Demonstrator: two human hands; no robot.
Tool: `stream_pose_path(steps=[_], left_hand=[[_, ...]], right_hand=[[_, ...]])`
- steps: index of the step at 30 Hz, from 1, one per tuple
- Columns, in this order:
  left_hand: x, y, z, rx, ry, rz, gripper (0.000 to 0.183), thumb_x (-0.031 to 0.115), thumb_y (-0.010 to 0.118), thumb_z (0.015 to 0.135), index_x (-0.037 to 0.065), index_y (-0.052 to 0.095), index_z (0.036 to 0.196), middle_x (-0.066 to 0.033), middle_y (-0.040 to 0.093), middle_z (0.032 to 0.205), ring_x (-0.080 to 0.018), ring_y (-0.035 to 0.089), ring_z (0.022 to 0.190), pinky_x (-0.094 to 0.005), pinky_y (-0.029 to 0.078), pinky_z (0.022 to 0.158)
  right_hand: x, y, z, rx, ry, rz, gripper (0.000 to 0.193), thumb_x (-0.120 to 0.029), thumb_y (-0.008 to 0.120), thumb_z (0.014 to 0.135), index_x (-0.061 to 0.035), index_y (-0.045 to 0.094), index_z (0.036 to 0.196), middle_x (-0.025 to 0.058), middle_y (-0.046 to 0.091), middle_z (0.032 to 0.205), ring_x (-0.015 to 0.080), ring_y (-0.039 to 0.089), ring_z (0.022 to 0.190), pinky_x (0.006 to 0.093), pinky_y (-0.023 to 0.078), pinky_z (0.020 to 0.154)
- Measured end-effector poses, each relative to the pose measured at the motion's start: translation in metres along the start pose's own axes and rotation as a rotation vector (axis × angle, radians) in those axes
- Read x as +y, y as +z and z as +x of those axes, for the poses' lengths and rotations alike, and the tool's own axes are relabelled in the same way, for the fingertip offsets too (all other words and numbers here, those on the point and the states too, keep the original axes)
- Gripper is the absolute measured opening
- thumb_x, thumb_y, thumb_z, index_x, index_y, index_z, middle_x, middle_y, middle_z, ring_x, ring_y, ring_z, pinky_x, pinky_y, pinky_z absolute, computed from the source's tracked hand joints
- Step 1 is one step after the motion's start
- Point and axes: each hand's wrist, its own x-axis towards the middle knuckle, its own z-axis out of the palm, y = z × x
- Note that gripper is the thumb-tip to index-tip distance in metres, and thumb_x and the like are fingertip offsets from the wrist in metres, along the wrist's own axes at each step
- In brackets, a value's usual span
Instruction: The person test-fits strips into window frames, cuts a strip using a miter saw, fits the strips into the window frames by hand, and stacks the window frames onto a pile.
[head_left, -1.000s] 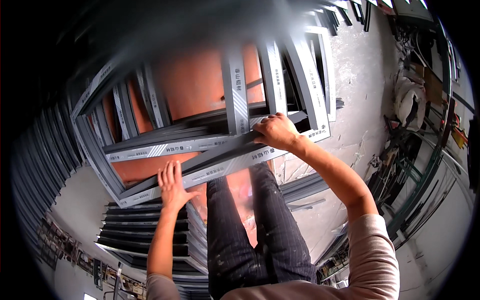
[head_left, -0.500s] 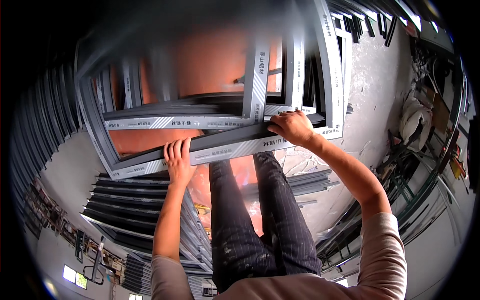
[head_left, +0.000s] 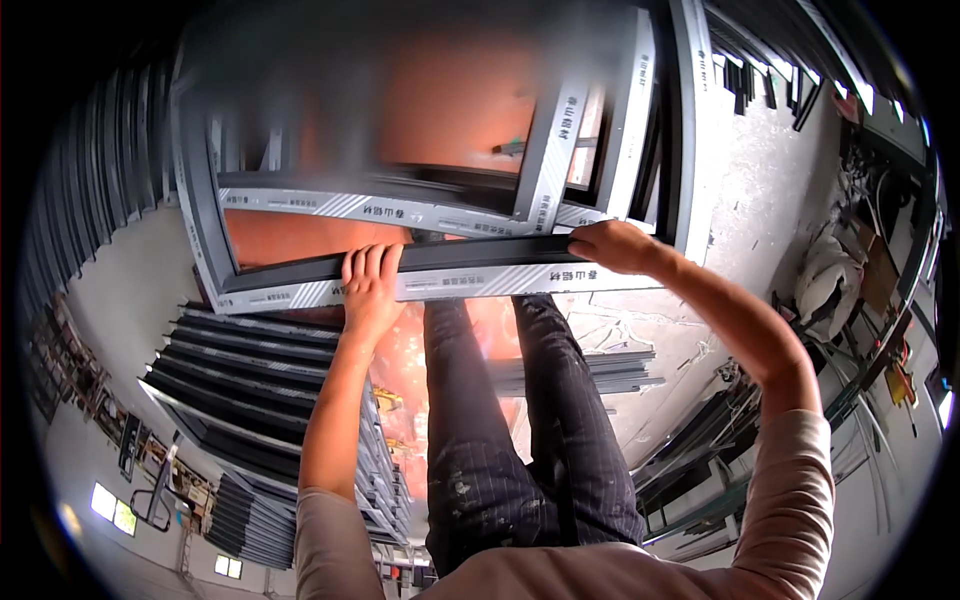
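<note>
1. Stack of dark frames (head_left: 250,375), at lower left.
2. Large grey frame (head_left: 480,282), spanning the view before the legs (head_left: 570,420); its near rail now lies closer to level than half a second ago, the left corner higher in view. A smaller frame (head_left: 330,205) shows through its opening.
3. Left hand (head_left: 372,285), fingers bent over the near rail and clamped on it; shifted upward and rightward in view.
4. Right hand (head_left: 615,246), fingers curled over the same rail, clamped likewise; shifted slightly rightward.
5. Grey strips (head_left: 625,372), lying on the floor (head_left: 690,340).
</note>
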Motion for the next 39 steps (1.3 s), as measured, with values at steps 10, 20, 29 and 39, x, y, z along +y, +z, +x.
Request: stream_pose_path(steps=[10,20,29,39], left_hand=[[-0.006,0.006,-0.002,-0.039,0.006,0.032,0.069,0.011,0.075,0.061,0.005,0.048,0.124,-0.0124,0.052,0.118,-0.0314,0.048,0.115,-0.0457,0.030,0.107],[-0.001,0.006,0.000,0.039,-0.014,-0.003,0.072,0.027,0.079,0.061,0.004,0.050,0.123,-0.0114,0.053,0.119,-0.0284,0.048,0.119,-0.0494,0.024,0.111],[-0.006,0.018,-0.004,0.109,0.004,0.084,0.069,0.039,0.078,0.067,0.003,0.053,0.119,-0.0108,0.055,0.116,-0.0257,0.052,0.115,-0.0500,0.024,0.112],[-0.014,0.021,-0.008,0.176,0.049,0.019,0.070,0.039,0.079,0.065,0.003,0.053,0.119,-0.0098,0.055,0.115,-0.0262,0.051,0.113,-0.0473,0.029,0.110]], right_hand=[[0.031,-0.032,0.035,-0.436,0.072,0.169,0.050,-0.049,0.054,0.093,-0.0034,0.067,0.108,0.0132,0.067,0.102,0.0288,0.061,0.096,0.0401,0.046,0.087],[0.023,-0.037,0.028,-0.463,0.123,0.286,0.045,-0.045,0.064,0.087,-0.0016,0.067,0.099,0.0144,0.066,0.099,0.0256,0.061,0.094,0.0416,0.047,0.085],[0.018,-0.032,0.020,-0.368,0.097,0.176,0.042,-0.040,0.063,0.088,-0.0022,0.068,0.105,0.0147,0.070,0.098,0.0291,0.066,0.092,0.0402,0.051,0.080],[0.029,-0.025,0.026,-0.463,0.124,0.303,0.043,-0.042,0.065,0.088,0.0001,0.060,0.095,0.0131,0.064,0.093,0.0258,0.061,0.087,0.0398,0.048,0.076]])
